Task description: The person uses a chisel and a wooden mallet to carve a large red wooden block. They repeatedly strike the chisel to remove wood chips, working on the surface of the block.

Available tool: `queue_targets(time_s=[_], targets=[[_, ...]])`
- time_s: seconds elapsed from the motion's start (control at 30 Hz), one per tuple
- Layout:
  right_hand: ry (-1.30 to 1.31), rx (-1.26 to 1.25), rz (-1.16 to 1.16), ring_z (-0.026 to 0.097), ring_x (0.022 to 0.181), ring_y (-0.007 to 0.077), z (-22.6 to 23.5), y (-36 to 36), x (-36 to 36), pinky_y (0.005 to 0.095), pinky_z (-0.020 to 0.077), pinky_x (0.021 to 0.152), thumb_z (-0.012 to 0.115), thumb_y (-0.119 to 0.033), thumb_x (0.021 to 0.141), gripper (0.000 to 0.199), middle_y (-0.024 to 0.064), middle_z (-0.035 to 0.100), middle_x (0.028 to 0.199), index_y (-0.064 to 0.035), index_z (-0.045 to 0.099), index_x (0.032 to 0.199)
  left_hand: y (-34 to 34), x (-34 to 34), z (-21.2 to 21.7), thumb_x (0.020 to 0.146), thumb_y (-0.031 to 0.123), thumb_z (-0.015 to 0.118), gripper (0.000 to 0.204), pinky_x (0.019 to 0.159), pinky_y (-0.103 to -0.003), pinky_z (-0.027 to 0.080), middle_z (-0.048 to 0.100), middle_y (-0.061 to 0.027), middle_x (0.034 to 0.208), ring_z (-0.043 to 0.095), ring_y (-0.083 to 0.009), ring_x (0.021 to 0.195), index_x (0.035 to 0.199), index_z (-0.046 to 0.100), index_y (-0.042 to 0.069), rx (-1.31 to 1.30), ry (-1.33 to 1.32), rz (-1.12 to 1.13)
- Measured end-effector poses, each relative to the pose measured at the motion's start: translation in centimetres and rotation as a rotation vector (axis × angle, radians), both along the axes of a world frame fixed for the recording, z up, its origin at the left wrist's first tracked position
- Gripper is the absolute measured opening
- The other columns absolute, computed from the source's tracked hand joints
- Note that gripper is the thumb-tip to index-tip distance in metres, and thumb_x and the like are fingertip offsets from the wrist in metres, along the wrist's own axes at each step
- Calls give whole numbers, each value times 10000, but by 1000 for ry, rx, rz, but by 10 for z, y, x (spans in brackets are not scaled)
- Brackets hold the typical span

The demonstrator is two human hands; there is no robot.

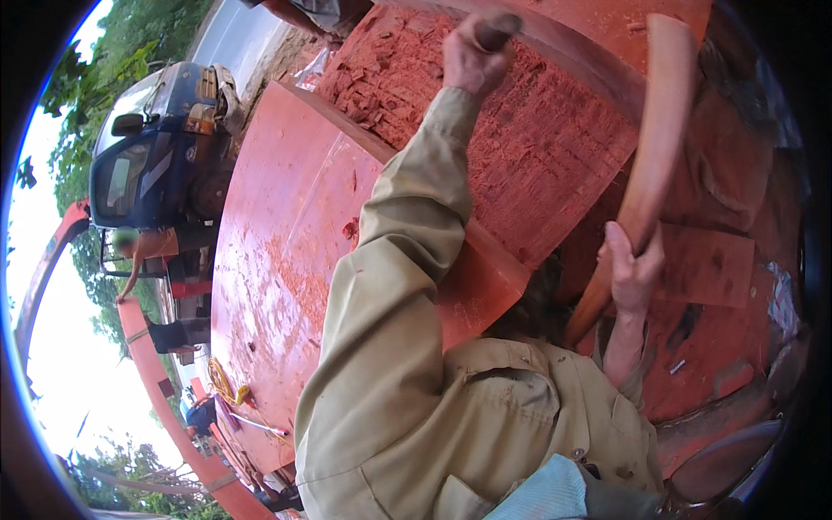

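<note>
Smoothly curved handle (650, 182), ragged red wood (542, 156).

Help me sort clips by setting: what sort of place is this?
Likely an outdoor woodworking yard: a large red block, chips strewn over it, and trees beyond.

Dark blue truck (130, 184) near leafy green trees (160, 30). Co-worker (158, 244) beside truck, hand on end of long curved red beam (149, 360). Yellow cord (222, 381) near thin white rod (257, 425), lower left. Crumpled pale sheet (782, 299), far right.
</note>
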State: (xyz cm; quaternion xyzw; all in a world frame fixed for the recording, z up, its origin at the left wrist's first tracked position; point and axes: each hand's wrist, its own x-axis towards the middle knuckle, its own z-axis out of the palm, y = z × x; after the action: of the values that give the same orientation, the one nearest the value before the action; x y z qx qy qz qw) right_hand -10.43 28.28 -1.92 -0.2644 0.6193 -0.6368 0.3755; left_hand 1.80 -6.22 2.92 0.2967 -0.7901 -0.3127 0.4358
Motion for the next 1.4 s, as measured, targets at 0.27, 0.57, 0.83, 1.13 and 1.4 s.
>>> queue_targets(time_s=[0.27, 0.57, 0.83, 1.13, 1.4], targets=[[-24, 88, -192, 613, 710, 141, 9, 48, -14, 310, 552, 630, 690, -244, 1038, 396, 62, 616, 883, 16, 547, 1300, 119, -5, -35, 786, 97, 763, 220, 827, -525, 540, 681, -139, 941, 675, -399, 954, 982, 665, 111, -190, -623, -302], [-13, -66, -229, 621, 745, 196, -1, 68, -48, 361, 561, 677, 692, -247, 1032, 516, 118, 626, 932, 79, 484, 1374, 107, 17, -40, 803, 119, 749, 210, 861, -504, 507, 668, -120, 955, 657, -374, 993, 994, 664, 130, -197, -709, -323], [117, -126, 6, 637, 842, 227, 18, -6, 11, 389, 563, 778, 732, -244, 980, 512, 155, 640, 977, 55, 527, 1343, 103, 27, -40, 788, 126, 754, 223, 861, -507, 511, 669, -121, 956, 662, -379, 995, 995, 670, 132, -181, -690, -289], [-8, -243, -390, 614, 751, 203, 29, 19, -18, 384, 540, 708, 685, -263, 1016, 433, 91, 632, 850, 45, 567, 1297, 100, 24, -45, 792, 111, 762, 217, 870, -519, 514, 677, -129, 1000, 660, -387, 1031, 991, 678, 128, -169, -717, -265], [299, 77, 126, 636, 804, 165, 7, -7, 21, 355, 532, 737, 787, -152, 956, 303, 83, 685, 928, 0, 637, 1171, 98, 31, -44, 781, 119, 772, 241, 885, -514, 507, 668, -145, 998, 653, -391, 1033, 1002, 675, 119, -175, -792, -248]])
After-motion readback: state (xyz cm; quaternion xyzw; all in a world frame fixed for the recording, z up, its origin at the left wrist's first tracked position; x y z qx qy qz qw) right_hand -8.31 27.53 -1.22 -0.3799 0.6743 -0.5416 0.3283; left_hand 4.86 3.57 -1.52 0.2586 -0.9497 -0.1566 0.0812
